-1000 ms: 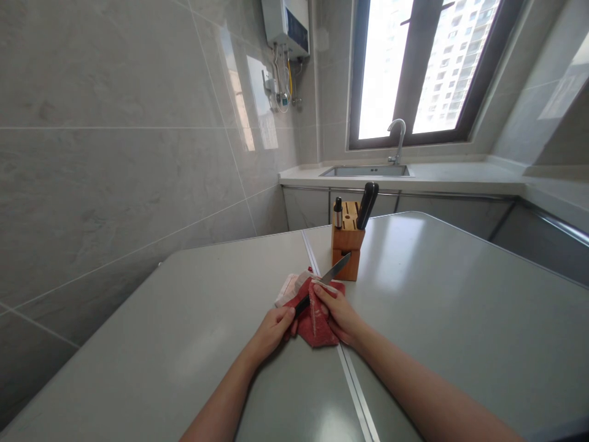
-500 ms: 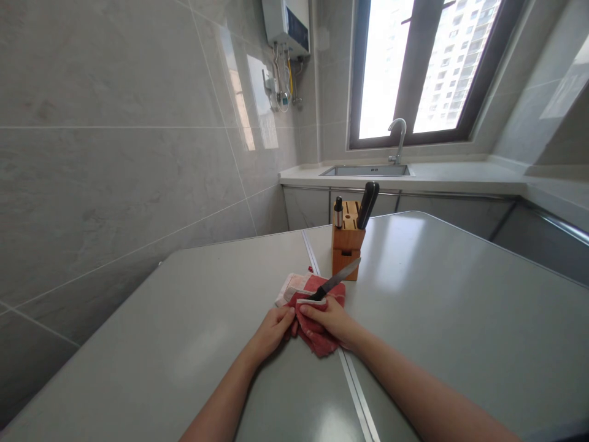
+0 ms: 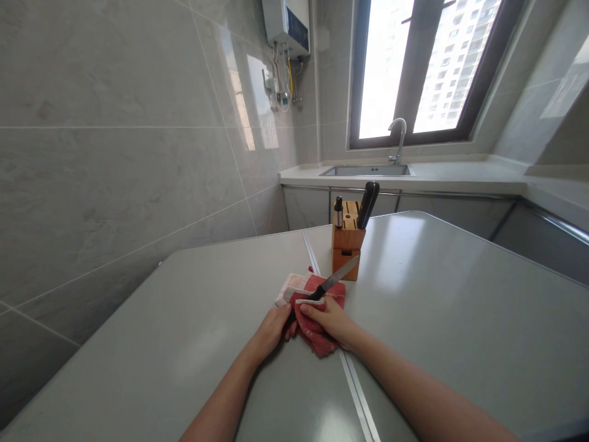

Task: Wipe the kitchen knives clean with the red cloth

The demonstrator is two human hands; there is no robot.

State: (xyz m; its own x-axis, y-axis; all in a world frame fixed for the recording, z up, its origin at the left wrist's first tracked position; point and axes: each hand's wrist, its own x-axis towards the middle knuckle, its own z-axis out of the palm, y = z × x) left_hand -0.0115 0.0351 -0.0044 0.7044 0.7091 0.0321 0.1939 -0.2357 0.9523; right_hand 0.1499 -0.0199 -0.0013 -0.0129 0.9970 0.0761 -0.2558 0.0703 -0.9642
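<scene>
A kitchen knife [image 3: 339, 273] with a black handle points up and to the right, its blade bare in front of the knife block. My left hand [image 3: 272, 326] is closed around the rear end of its handle. With thumb on top, my right hand [image 3: 332, 318] grips a red and white cloth [image 3: 317, 334] that is folded over the middle of the handle. Part of the cloth hangs below the hands, and a paler corner spreads out to the left. The fingers under the cloth are hidden.
Just beyond the blade stands a wooden knife block [image 3: 346, 239] holding a black-handled knife [image 3: 368, 204] and a small dark-handled tool [image 3: 338, 212]. A metal strip [image 3: 356, 387] crosses the grey table [image 3: 138, 344]. Farther back are a sink [image 3: 368, 170] and a faucet [image 3: 399, 138].
My left hand has slid slightly down and left with the knife, showing more of the black handle's end. The blade tip has shifted a little left. My right hand stays nearly in place.
</scene>
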